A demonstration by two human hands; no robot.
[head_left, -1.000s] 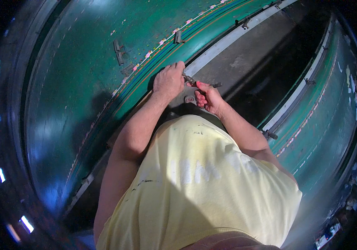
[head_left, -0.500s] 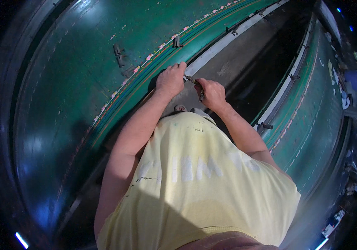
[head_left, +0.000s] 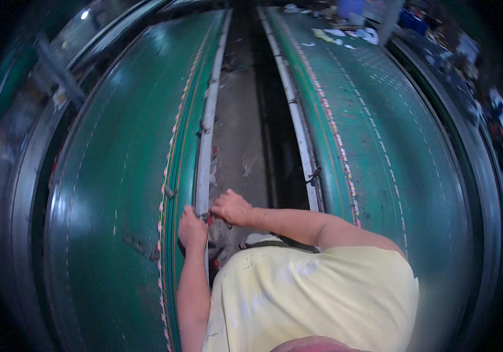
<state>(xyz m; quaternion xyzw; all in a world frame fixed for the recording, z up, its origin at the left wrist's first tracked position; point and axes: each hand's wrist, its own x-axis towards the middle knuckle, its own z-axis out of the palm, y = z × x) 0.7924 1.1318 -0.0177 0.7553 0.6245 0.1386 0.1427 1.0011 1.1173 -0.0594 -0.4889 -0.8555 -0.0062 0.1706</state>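
Observation:
Between two long green tables, my left hand (head_left: 193, 230) is at the inner edge of the left table. Its fingers are bent over the pale metal rail (head_left: 206, 154), round something they hide. Just to its right, my right hand (head_left: 232, 207) is closed, with the knuckles up, on a dark metal hand tool (head_left: 210, 217). The tool's end meets the rail beside my left fingers; its exact kind is too small and blurred to tell.
The left green table (head_left: 128, 141) carries small dark metal blocks (head_left: 140, 243) and a line of pink-and-white marks. Across the narrow aisle (head_left: 237, 129), the right green table (head_left: 357, 135) has a rail with a protruding dark clamp (head_left: 315, 173). Scraps (head_left: 345, 36) lie at its far end.
The view has swung, so the tables now run straight ahead. My right hand has turned, its forearm now reaching across from the right. My left hand remains at the rail.

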